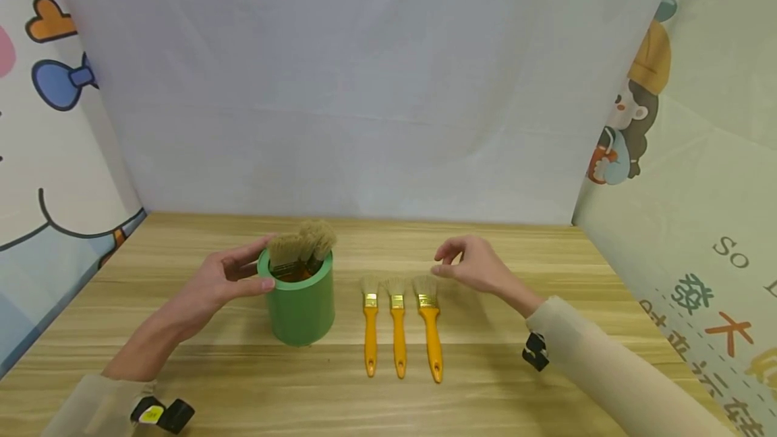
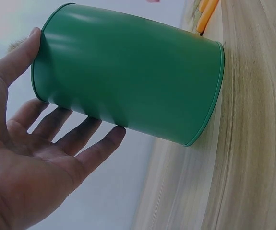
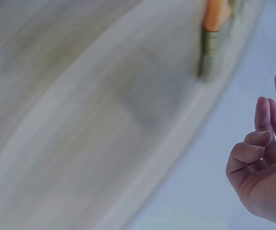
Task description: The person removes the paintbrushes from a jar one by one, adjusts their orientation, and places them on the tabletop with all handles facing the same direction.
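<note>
A round green container (image 1: 301,312) is on the wooden table, with several brushes (image 1: 306,245) in it, bristles up. My left hand (image 1: 212,285) holds the container from its left side, thumb near the rim and fingertips against the wall, as the left wrist view (image 2: 37,163) also shows. To its right lie three paintbrushes with yellow-orange handles: a left one (image 1: 371,336), a middle one (image 1: 398,336) and a wider right one (image 1: 432,336), bristles pointing away from me. My right hand (image 1: 476,265) hovers just beyond the right brush's bristles, fingers loosely bent, holding nothing.
The wooden table (image 1: 522,383) ends at a pale hanging cloth (image 1: 364,100) at the back. Printed cloths flank it on the left (image 1: 54,174) and right (image 1: 698,221). A black band (image 1: 535,351) is on the right sleeve.
</note>
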`<action>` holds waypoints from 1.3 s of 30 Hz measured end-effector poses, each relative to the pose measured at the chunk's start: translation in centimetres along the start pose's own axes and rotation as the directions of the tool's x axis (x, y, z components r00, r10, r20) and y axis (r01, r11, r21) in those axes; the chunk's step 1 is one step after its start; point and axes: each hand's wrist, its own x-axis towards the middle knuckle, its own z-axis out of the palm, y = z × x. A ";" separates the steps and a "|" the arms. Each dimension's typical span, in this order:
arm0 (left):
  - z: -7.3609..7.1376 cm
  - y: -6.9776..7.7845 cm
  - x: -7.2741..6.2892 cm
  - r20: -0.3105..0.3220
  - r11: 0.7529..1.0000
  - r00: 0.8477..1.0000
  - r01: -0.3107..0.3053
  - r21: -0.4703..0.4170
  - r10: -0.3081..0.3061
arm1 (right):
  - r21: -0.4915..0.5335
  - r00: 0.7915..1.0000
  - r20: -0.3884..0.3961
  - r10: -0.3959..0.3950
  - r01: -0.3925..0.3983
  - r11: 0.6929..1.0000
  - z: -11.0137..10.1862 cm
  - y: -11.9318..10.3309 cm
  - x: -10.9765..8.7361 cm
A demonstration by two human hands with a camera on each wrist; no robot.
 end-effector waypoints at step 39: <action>0.0 0.1 -0.2 0.012 1.000 1.000 0.006 0.009 -0.006 | 0.319 0.929 -0.010 -0.371 0.354 0.879 5.8 -16.0 0.6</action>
